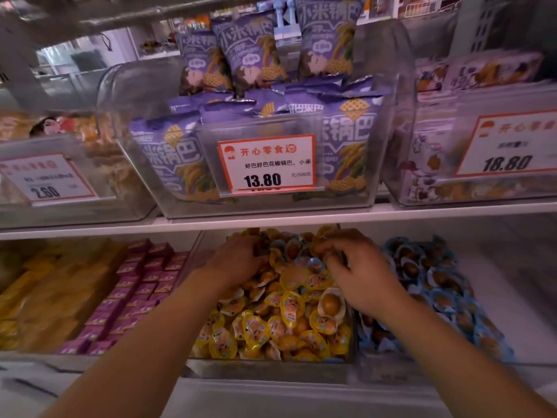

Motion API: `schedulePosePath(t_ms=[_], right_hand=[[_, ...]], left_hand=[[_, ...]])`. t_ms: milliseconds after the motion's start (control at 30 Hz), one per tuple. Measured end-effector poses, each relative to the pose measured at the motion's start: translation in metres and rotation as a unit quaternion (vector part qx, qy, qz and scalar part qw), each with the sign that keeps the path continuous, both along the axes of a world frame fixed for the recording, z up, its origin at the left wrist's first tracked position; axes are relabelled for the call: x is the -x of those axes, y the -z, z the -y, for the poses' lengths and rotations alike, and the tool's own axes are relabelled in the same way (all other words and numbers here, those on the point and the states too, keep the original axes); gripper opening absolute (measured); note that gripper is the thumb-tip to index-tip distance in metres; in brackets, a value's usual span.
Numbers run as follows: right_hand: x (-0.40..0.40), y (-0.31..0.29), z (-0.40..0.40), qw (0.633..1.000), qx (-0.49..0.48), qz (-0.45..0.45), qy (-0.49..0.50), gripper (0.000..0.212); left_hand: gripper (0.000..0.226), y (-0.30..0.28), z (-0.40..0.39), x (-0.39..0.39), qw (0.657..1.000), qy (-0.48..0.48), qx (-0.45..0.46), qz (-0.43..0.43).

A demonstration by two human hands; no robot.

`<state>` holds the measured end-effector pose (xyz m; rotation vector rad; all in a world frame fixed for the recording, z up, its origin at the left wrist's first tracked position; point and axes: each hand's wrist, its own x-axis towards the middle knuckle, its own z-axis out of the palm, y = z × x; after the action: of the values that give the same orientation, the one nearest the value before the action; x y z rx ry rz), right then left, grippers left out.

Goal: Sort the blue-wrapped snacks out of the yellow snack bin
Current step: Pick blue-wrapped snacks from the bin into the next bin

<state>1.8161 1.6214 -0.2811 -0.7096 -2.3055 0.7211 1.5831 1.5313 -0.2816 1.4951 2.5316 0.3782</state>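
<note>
The clear yellow snack bin [271,368] on the lower shelf is full of yellow-wrapped egg snacks [256,330]. A few blue-wrapped snacks [290,247] lie among them toward the back. My left hand [238,257] reaches into the back left of the pile, its fingers curled down among the snacks and its fingertips hidden. My right hand [358,273] is over the back right of the bin. Its thumb and fingers pinch a small blue-rimmed snack [316,263] at the top of the pile.
A bin of blue-wrapped snacks [434,285] stands directly right of the yellow bin. Pink boxes [141,285] and yellow packs [51,291] fill the bins to the left. The white shelf [271,217] just above carries clear bins of purple bags [262,146] with price tags.
</note>
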Motion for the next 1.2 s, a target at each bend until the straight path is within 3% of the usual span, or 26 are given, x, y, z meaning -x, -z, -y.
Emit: schedulePosePath(t_ms=[100, 200, 333, 433, 500, 600, 700, 767, 933, 1000, 1200], right_hand=[[0.002, -0.001, 0.000, 1.000, 0.000, -0.007, -0.003, 0.022], [0.002, 0.000, -0.001, 1.000, 0.006, -0.004, -0.010, 0.022], [0.002, 0.002, 0.000, 1.000, 0.013, -0.012, -0.012, 0.021], [0.002, 0.005, -0.002, 1.000, 0.022, -0.016, -0.011, 0.020], [0.003, 0.006, -0.002, 0.999, 0.030, -0.017, -0.011, 0.020], [0.004, 0.006, -0.003, 0.999, 0.030, -0.022, -0.011, 0.019], [0.004, 0.007, -0.003, 0.999, 0.032, -0.022, -0.011, 0.019], [0.004, 0.008, -0.003, 0.999, 0.035, -0.018, -0.012, 0.019], [0.005, 0.009, -0.003, 0.999, 0.043, -0.032, -0.008, 0.020], [0.006, 0.009, -0.003, 0.999, 0.043, -0.033, -0.006, 0.020], [0.007, 0.011, -0.004, 0.998, 0.049, -0.039, -0.004, 0.020]], left_hand=[[0.028, 0.002, 0.004, 0.004, 0.999, -0.022, 0.004, 0.023], [0.016, 0.005, 0.006, 0.011, 0.996, -0.055, -0.060, 0.041], [0.033, 0.003, -0.005, 0.011, 0.985, -0.137, -0.099, 0.007], [0.041, 0.002, -0.011, 0.016, 0.996, -0.046, -0.011, -0.071], [0.049, -0.001, -0.011, 0.022, 0.995, 0.025, 0.056, -0.076], [0.054, -0.002, -0.012, 0.031, 0.990, 0.055, 0.100, -0.082], [0.058, 0.005, -0.010, 0.031, 0.988, 0.040, 0.077, -0.128], [0.060, 0.011, -0.006, 0.032, 0.994, 0.024, 0.034, -0.103], [0.027, 0.013, -0.016, 0.020, 0.994, -0.043, -0.098, -0.015], [0.022, 0.012, -0.022, 0.012, 0.996, -0.014, -0.085, -0.017], [0.039, 0.021, -0.036, 0.010, 0.996, 0.015, -0.018, -0.091]])
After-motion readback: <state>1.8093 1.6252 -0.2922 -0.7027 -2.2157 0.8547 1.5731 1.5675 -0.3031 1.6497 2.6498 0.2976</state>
